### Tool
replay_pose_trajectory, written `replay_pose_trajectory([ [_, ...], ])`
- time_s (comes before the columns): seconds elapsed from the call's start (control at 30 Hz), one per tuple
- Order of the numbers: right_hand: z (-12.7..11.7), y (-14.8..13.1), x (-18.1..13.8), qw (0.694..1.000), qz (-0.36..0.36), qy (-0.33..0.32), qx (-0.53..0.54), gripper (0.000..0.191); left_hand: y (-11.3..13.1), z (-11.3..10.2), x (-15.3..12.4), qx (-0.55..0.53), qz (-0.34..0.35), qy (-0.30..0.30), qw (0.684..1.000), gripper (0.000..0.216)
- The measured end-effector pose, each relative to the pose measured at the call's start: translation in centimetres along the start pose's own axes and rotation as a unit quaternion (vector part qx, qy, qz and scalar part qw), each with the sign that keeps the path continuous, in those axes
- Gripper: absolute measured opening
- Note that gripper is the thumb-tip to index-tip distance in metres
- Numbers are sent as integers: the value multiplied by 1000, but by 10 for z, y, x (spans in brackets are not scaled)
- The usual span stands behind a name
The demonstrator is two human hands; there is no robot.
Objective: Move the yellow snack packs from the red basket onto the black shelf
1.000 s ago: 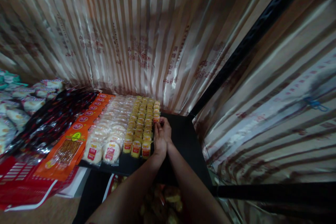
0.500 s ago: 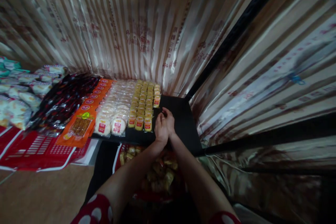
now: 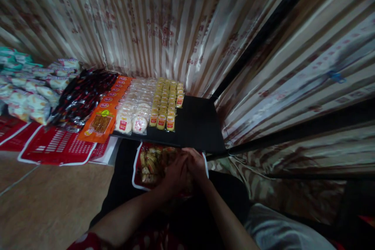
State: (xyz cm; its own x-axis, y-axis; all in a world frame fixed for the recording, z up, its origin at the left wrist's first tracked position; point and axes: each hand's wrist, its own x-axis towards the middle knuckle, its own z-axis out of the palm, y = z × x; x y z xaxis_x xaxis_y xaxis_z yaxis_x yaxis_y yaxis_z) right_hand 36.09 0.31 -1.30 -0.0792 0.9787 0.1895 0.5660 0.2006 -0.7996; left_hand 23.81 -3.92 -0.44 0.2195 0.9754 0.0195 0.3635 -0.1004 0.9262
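Striped curtain [image 3: 131, 27] behind everything. Black shelf [image 3: 200, 121] before it. Below shelf's near edge, red basket [image 3: 134, 172] with white rim. On shelf, side by side: white round snacks [image 3: 136, 103] in clear wrap, then yellow packs [image 3: 162, 103] in rows, rightmost row shorter, kept to back. Left hand [image 3: 175, 170] and right hand [image 3: 197, 165] together over basket, fingers close (dim there; cannot tell if anything is held). Smallest: gold-wrapped snacks [image 3: 150, 164] inside basket, just beside left hand.
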Motion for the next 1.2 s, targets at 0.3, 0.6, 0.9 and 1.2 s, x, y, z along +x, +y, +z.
replay_pose_trajectory([
  [0.3, -1, 23, -49, 936, 8, -329, -127, 35, -56, 3, -44, 169, -97, -224, 955, 43],
  [0.6, 8, 20, -52, 904, 2, -365, -222, 32, -61, 13, -30, 182, -186, -188, 947, 35],
  [0.9, -10, -6, -27, 934, 35, -336, -119, 41, -52, -10, -16, 110, -184, -123, 969, 34],
  [1.2, -33, -20, -2, 981, 84, -164, 66, 49, -11, -51, 6, -40, -123, -21, 991, 18],
])
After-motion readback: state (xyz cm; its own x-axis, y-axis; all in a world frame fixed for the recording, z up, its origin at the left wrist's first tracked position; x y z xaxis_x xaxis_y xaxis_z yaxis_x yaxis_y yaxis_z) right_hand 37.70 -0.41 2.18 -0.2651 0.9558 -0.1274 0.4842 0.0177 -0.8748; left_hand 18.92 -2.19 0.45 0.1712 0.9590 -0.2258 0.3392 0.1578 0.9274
